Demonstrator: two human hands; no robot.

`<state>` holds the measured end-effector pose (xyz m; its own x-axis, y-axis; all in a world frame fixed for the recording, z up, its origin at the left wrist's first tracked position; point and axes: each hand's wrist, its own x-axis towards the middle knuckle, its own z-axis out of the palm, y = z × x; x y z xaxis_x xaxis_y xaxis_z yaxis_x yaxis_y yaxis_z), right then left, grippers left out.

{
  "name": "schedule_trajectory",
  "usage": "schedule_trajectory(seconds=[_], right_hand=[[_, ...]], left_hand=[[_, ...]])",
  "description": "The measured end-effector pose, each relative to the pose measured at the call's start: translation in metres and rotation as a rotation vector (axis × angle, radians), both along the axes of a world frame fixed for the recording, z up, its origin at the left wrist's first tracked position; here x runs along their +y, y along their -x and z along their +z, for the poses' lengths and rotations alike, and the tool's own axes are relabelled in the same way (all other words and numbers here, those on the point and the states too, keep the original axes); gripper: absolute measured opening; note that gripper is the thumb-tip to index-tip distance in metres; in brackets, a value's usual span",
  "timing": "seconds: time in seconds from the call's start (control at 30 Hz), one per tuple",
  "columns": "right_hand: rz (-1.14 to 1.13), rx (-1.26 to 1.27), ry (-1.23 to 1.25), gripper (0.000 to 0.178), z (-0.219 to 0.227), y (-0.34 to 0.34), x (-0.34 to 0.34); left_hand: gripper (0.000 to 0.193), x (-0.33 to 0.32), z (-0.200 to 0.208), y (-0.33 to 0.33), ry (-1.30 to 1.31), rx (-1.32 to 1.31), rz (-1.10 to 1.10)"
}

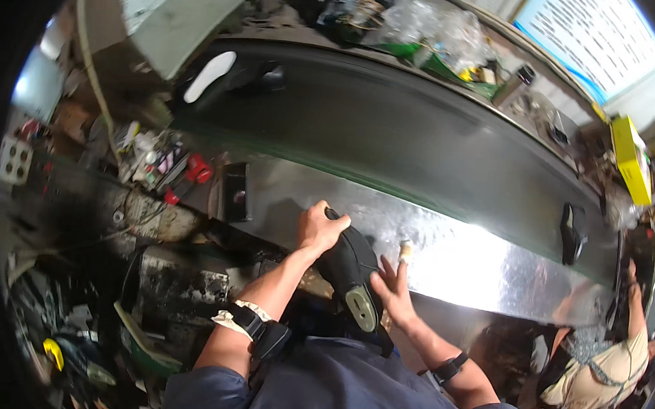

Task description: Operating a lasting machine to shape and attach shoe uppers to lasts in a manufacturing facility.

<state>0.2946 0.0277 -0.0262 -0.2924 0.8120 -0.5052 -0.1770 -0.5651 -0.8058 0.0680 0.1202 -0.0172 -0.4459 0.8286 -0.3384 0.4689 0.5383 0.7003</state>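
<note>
A black shoe [348, 253] is held tilted over the near edge of the metal bench, its heel end toward me. A pale greenish shoe last [362, 307] shows in its opening. My left hand [320, 229] is closed around the far, toe end of the shoe. Beside the shoe's right side is my right hand [395, 293], fingers spread, the thumb side at or against the upper; contact is hard to make out. At a raised fingertip of that hand sits a small cream-coloured piece [405, 250]; I cannot tell whether it is worn on the finger.
Past the metal bench [328, 191] runs a dark conveyor belt [394, 125]. It carries a white sole-shaped piece [211, 77], a dark item [270, 75] and another black shoe [573, 233]. A dark tray [235, 190] lies left of my hands. A co-worker [601, 368] is at right.
</note>
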Motion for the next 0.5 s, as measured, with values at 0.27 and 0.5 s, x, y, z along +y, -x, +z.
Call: schedule_trajectory(seconds=[0.27,0.5], right_hand=[[0.274,-0.062,-0.039,0.06,0.066,0.108,0.01],[0.564,0.111,-0.145,0.04,0.116,0.256,-0.084]], left_hand=[[0.047,-0.095,0.081,0.102,-0.176,0.064,0.246],[0.054,-0.268,0.15,0.217,-0.226,0.171,0.736]])
